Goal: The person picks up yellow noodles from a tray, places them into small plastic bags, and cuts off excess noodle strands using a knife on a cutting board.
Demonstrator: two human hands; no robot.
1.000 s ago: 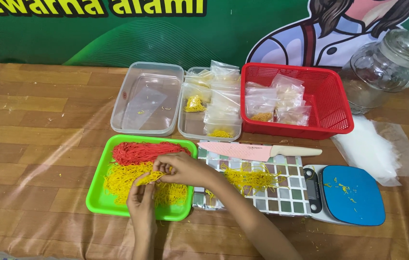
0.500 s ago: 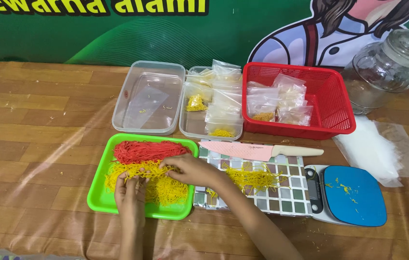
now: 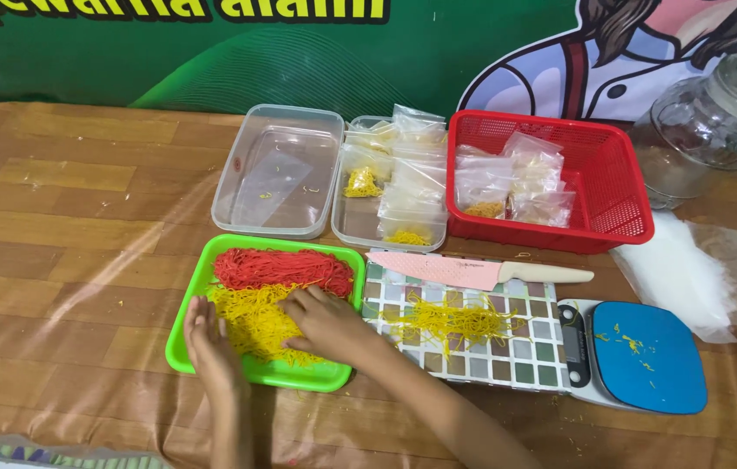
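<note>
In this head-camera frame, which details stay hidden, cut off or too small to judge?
- Head view: the yellow strands under the right hand are covered by it, so whether the fingers pinch any cannot be told.
- The left hand hides part of the green plastic tray edge.
- The clear glass jar is cut off by the right frame edge.
- The small clear bags in the red plastic basket are too small to judge how full they are.

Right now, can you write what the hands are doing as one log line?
left hand: flat on yellow strands | right hand: pressing yellow strands | green tray: also holds red strands | pink knife: untouched
</note>
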